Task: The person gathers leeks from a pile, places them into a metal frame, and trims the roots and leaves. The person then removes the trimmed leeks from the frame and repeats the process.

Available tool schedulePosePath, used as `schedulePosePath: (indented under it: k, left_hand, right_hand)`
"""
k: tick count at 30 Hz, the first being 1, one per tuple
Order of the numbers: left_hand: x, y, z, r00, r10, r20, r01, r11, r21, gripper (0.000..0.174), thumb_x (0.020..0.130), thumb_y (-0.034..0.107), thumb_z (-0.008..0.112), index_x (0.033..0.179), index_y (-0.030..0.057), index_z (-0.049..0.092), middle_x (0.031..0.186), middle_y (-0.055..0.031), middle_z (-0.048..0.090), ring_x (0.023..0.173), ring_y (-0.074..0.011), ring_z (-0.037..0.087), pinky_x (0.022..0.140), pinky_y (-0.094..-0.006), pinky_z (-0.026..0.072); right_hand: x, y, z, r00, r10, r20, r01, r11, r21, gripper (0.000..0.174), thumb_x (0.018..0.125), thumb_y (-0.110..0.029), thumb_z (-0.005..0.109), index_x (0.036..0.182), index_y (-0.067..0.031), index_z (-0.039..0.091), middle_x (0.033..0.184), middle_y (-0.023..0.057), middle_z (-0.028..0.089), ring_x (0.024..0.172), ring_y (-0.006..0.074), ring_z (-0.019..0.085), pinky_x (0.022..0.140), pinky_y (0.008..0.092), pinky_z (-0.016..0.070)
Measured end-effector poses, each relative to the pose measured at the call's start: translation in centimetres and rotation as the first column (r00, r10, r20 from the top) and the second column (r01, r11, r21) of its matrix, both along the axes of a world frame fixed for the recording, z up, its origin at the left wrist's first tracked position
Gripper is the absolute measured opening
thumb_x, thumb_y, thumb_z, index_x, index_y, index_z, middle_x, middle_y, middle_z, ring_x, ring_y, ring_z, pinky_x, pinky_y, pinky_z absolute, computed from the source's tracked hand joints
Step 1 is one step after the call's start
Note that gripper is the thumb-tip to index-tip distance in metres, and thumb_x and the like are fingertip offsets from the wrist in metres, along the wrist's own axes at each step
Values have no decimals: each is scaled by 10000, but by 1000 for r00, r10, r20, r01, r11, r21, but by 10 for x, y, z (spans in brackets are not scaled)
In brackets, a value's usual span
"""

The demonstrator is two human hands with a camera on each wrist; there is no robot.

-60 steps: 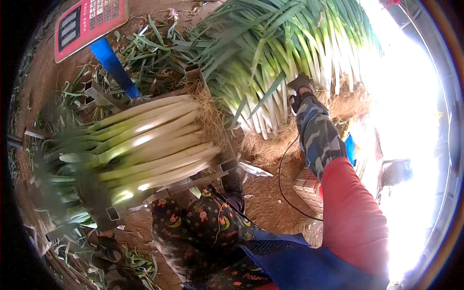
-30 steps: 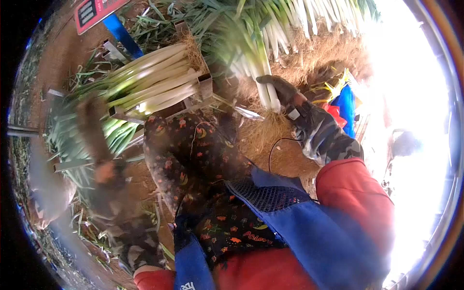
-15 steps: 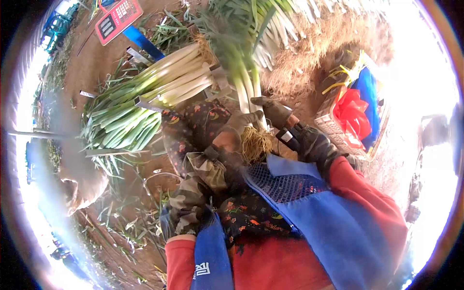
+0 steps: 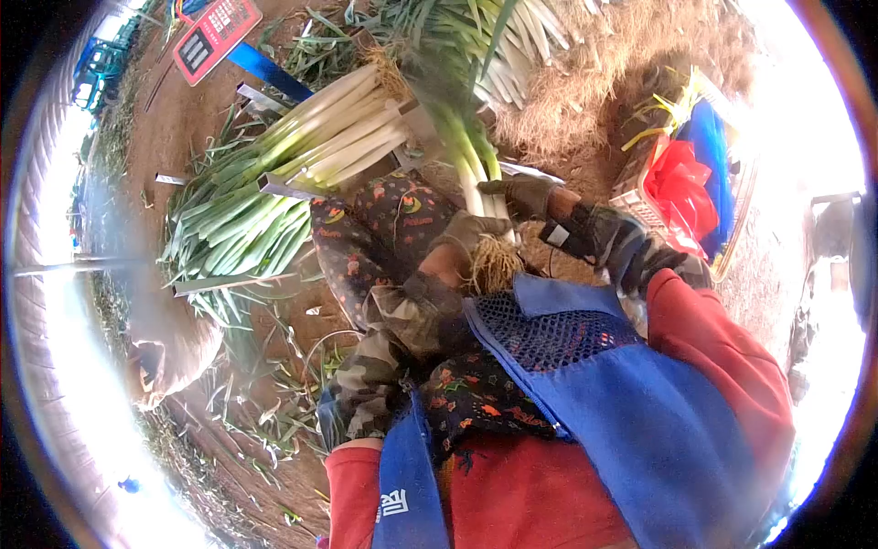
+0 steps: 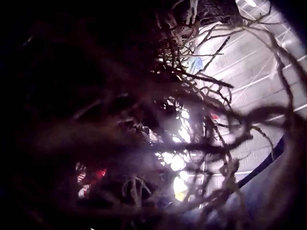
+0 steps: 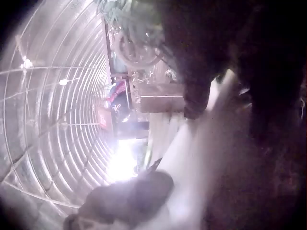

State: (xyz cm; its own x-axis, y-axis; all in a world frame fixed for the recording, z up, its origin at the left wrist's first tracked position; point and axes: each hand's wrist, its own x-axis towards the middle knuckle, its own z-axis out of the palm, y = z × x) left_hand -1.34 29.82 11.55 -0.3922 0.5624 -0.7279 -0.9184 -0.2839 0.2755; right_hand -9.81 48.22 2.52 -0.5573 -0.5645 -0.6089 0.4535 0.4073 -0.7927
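A small bunch of leeks is held in front of my lap, leaves pointing away and roots toward my body. My gloved left hand grips the white stalks just above the roots. Slightly higher on the stalks, my gloved right hand holds them from the right side. Tangled roots fill much of the left wrist view, which is mostly dark. Blurred white stalks run between dark gloved fingers in the right wrist view.
Many leeks lie in a metal rack at left, beside a red scale display on a blue post. A heap of leeks with roots lies ahead. At right stands a crate with red and blue bags.
My right hand has drawn several leeks out of the heap and back to my lap. From the left, my left hand has come in and taken hold near the roots.
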Motion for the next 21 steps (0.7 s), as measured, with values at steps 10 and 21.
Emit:
schedulePosePath:
  k: [10,21]
  left_hand:
    - [2,22,-4,689,-378,-618,143,907,-396,488,890,402,606,1128,-20,551,998,-190,621,869,-296,642,764,-416,513]
    - [8,1,16,248,-543,-803,-236,770,-593,712,851,548,615,1287,-5,511,1241,-243,565,1059,-285,613,911,-371,480]
  right_hand:
    - [-55,-36,-45,982,-50,182,0,964,267,371,841,-253,668,1138,-35,617,944,72,662,828,205,625,745,347,520]
    - [-31,-15,80,802,-393,449,453,891,-31,250,865,-97,606,1087,19,598,816,131,642,620,245,585,652,321,508]
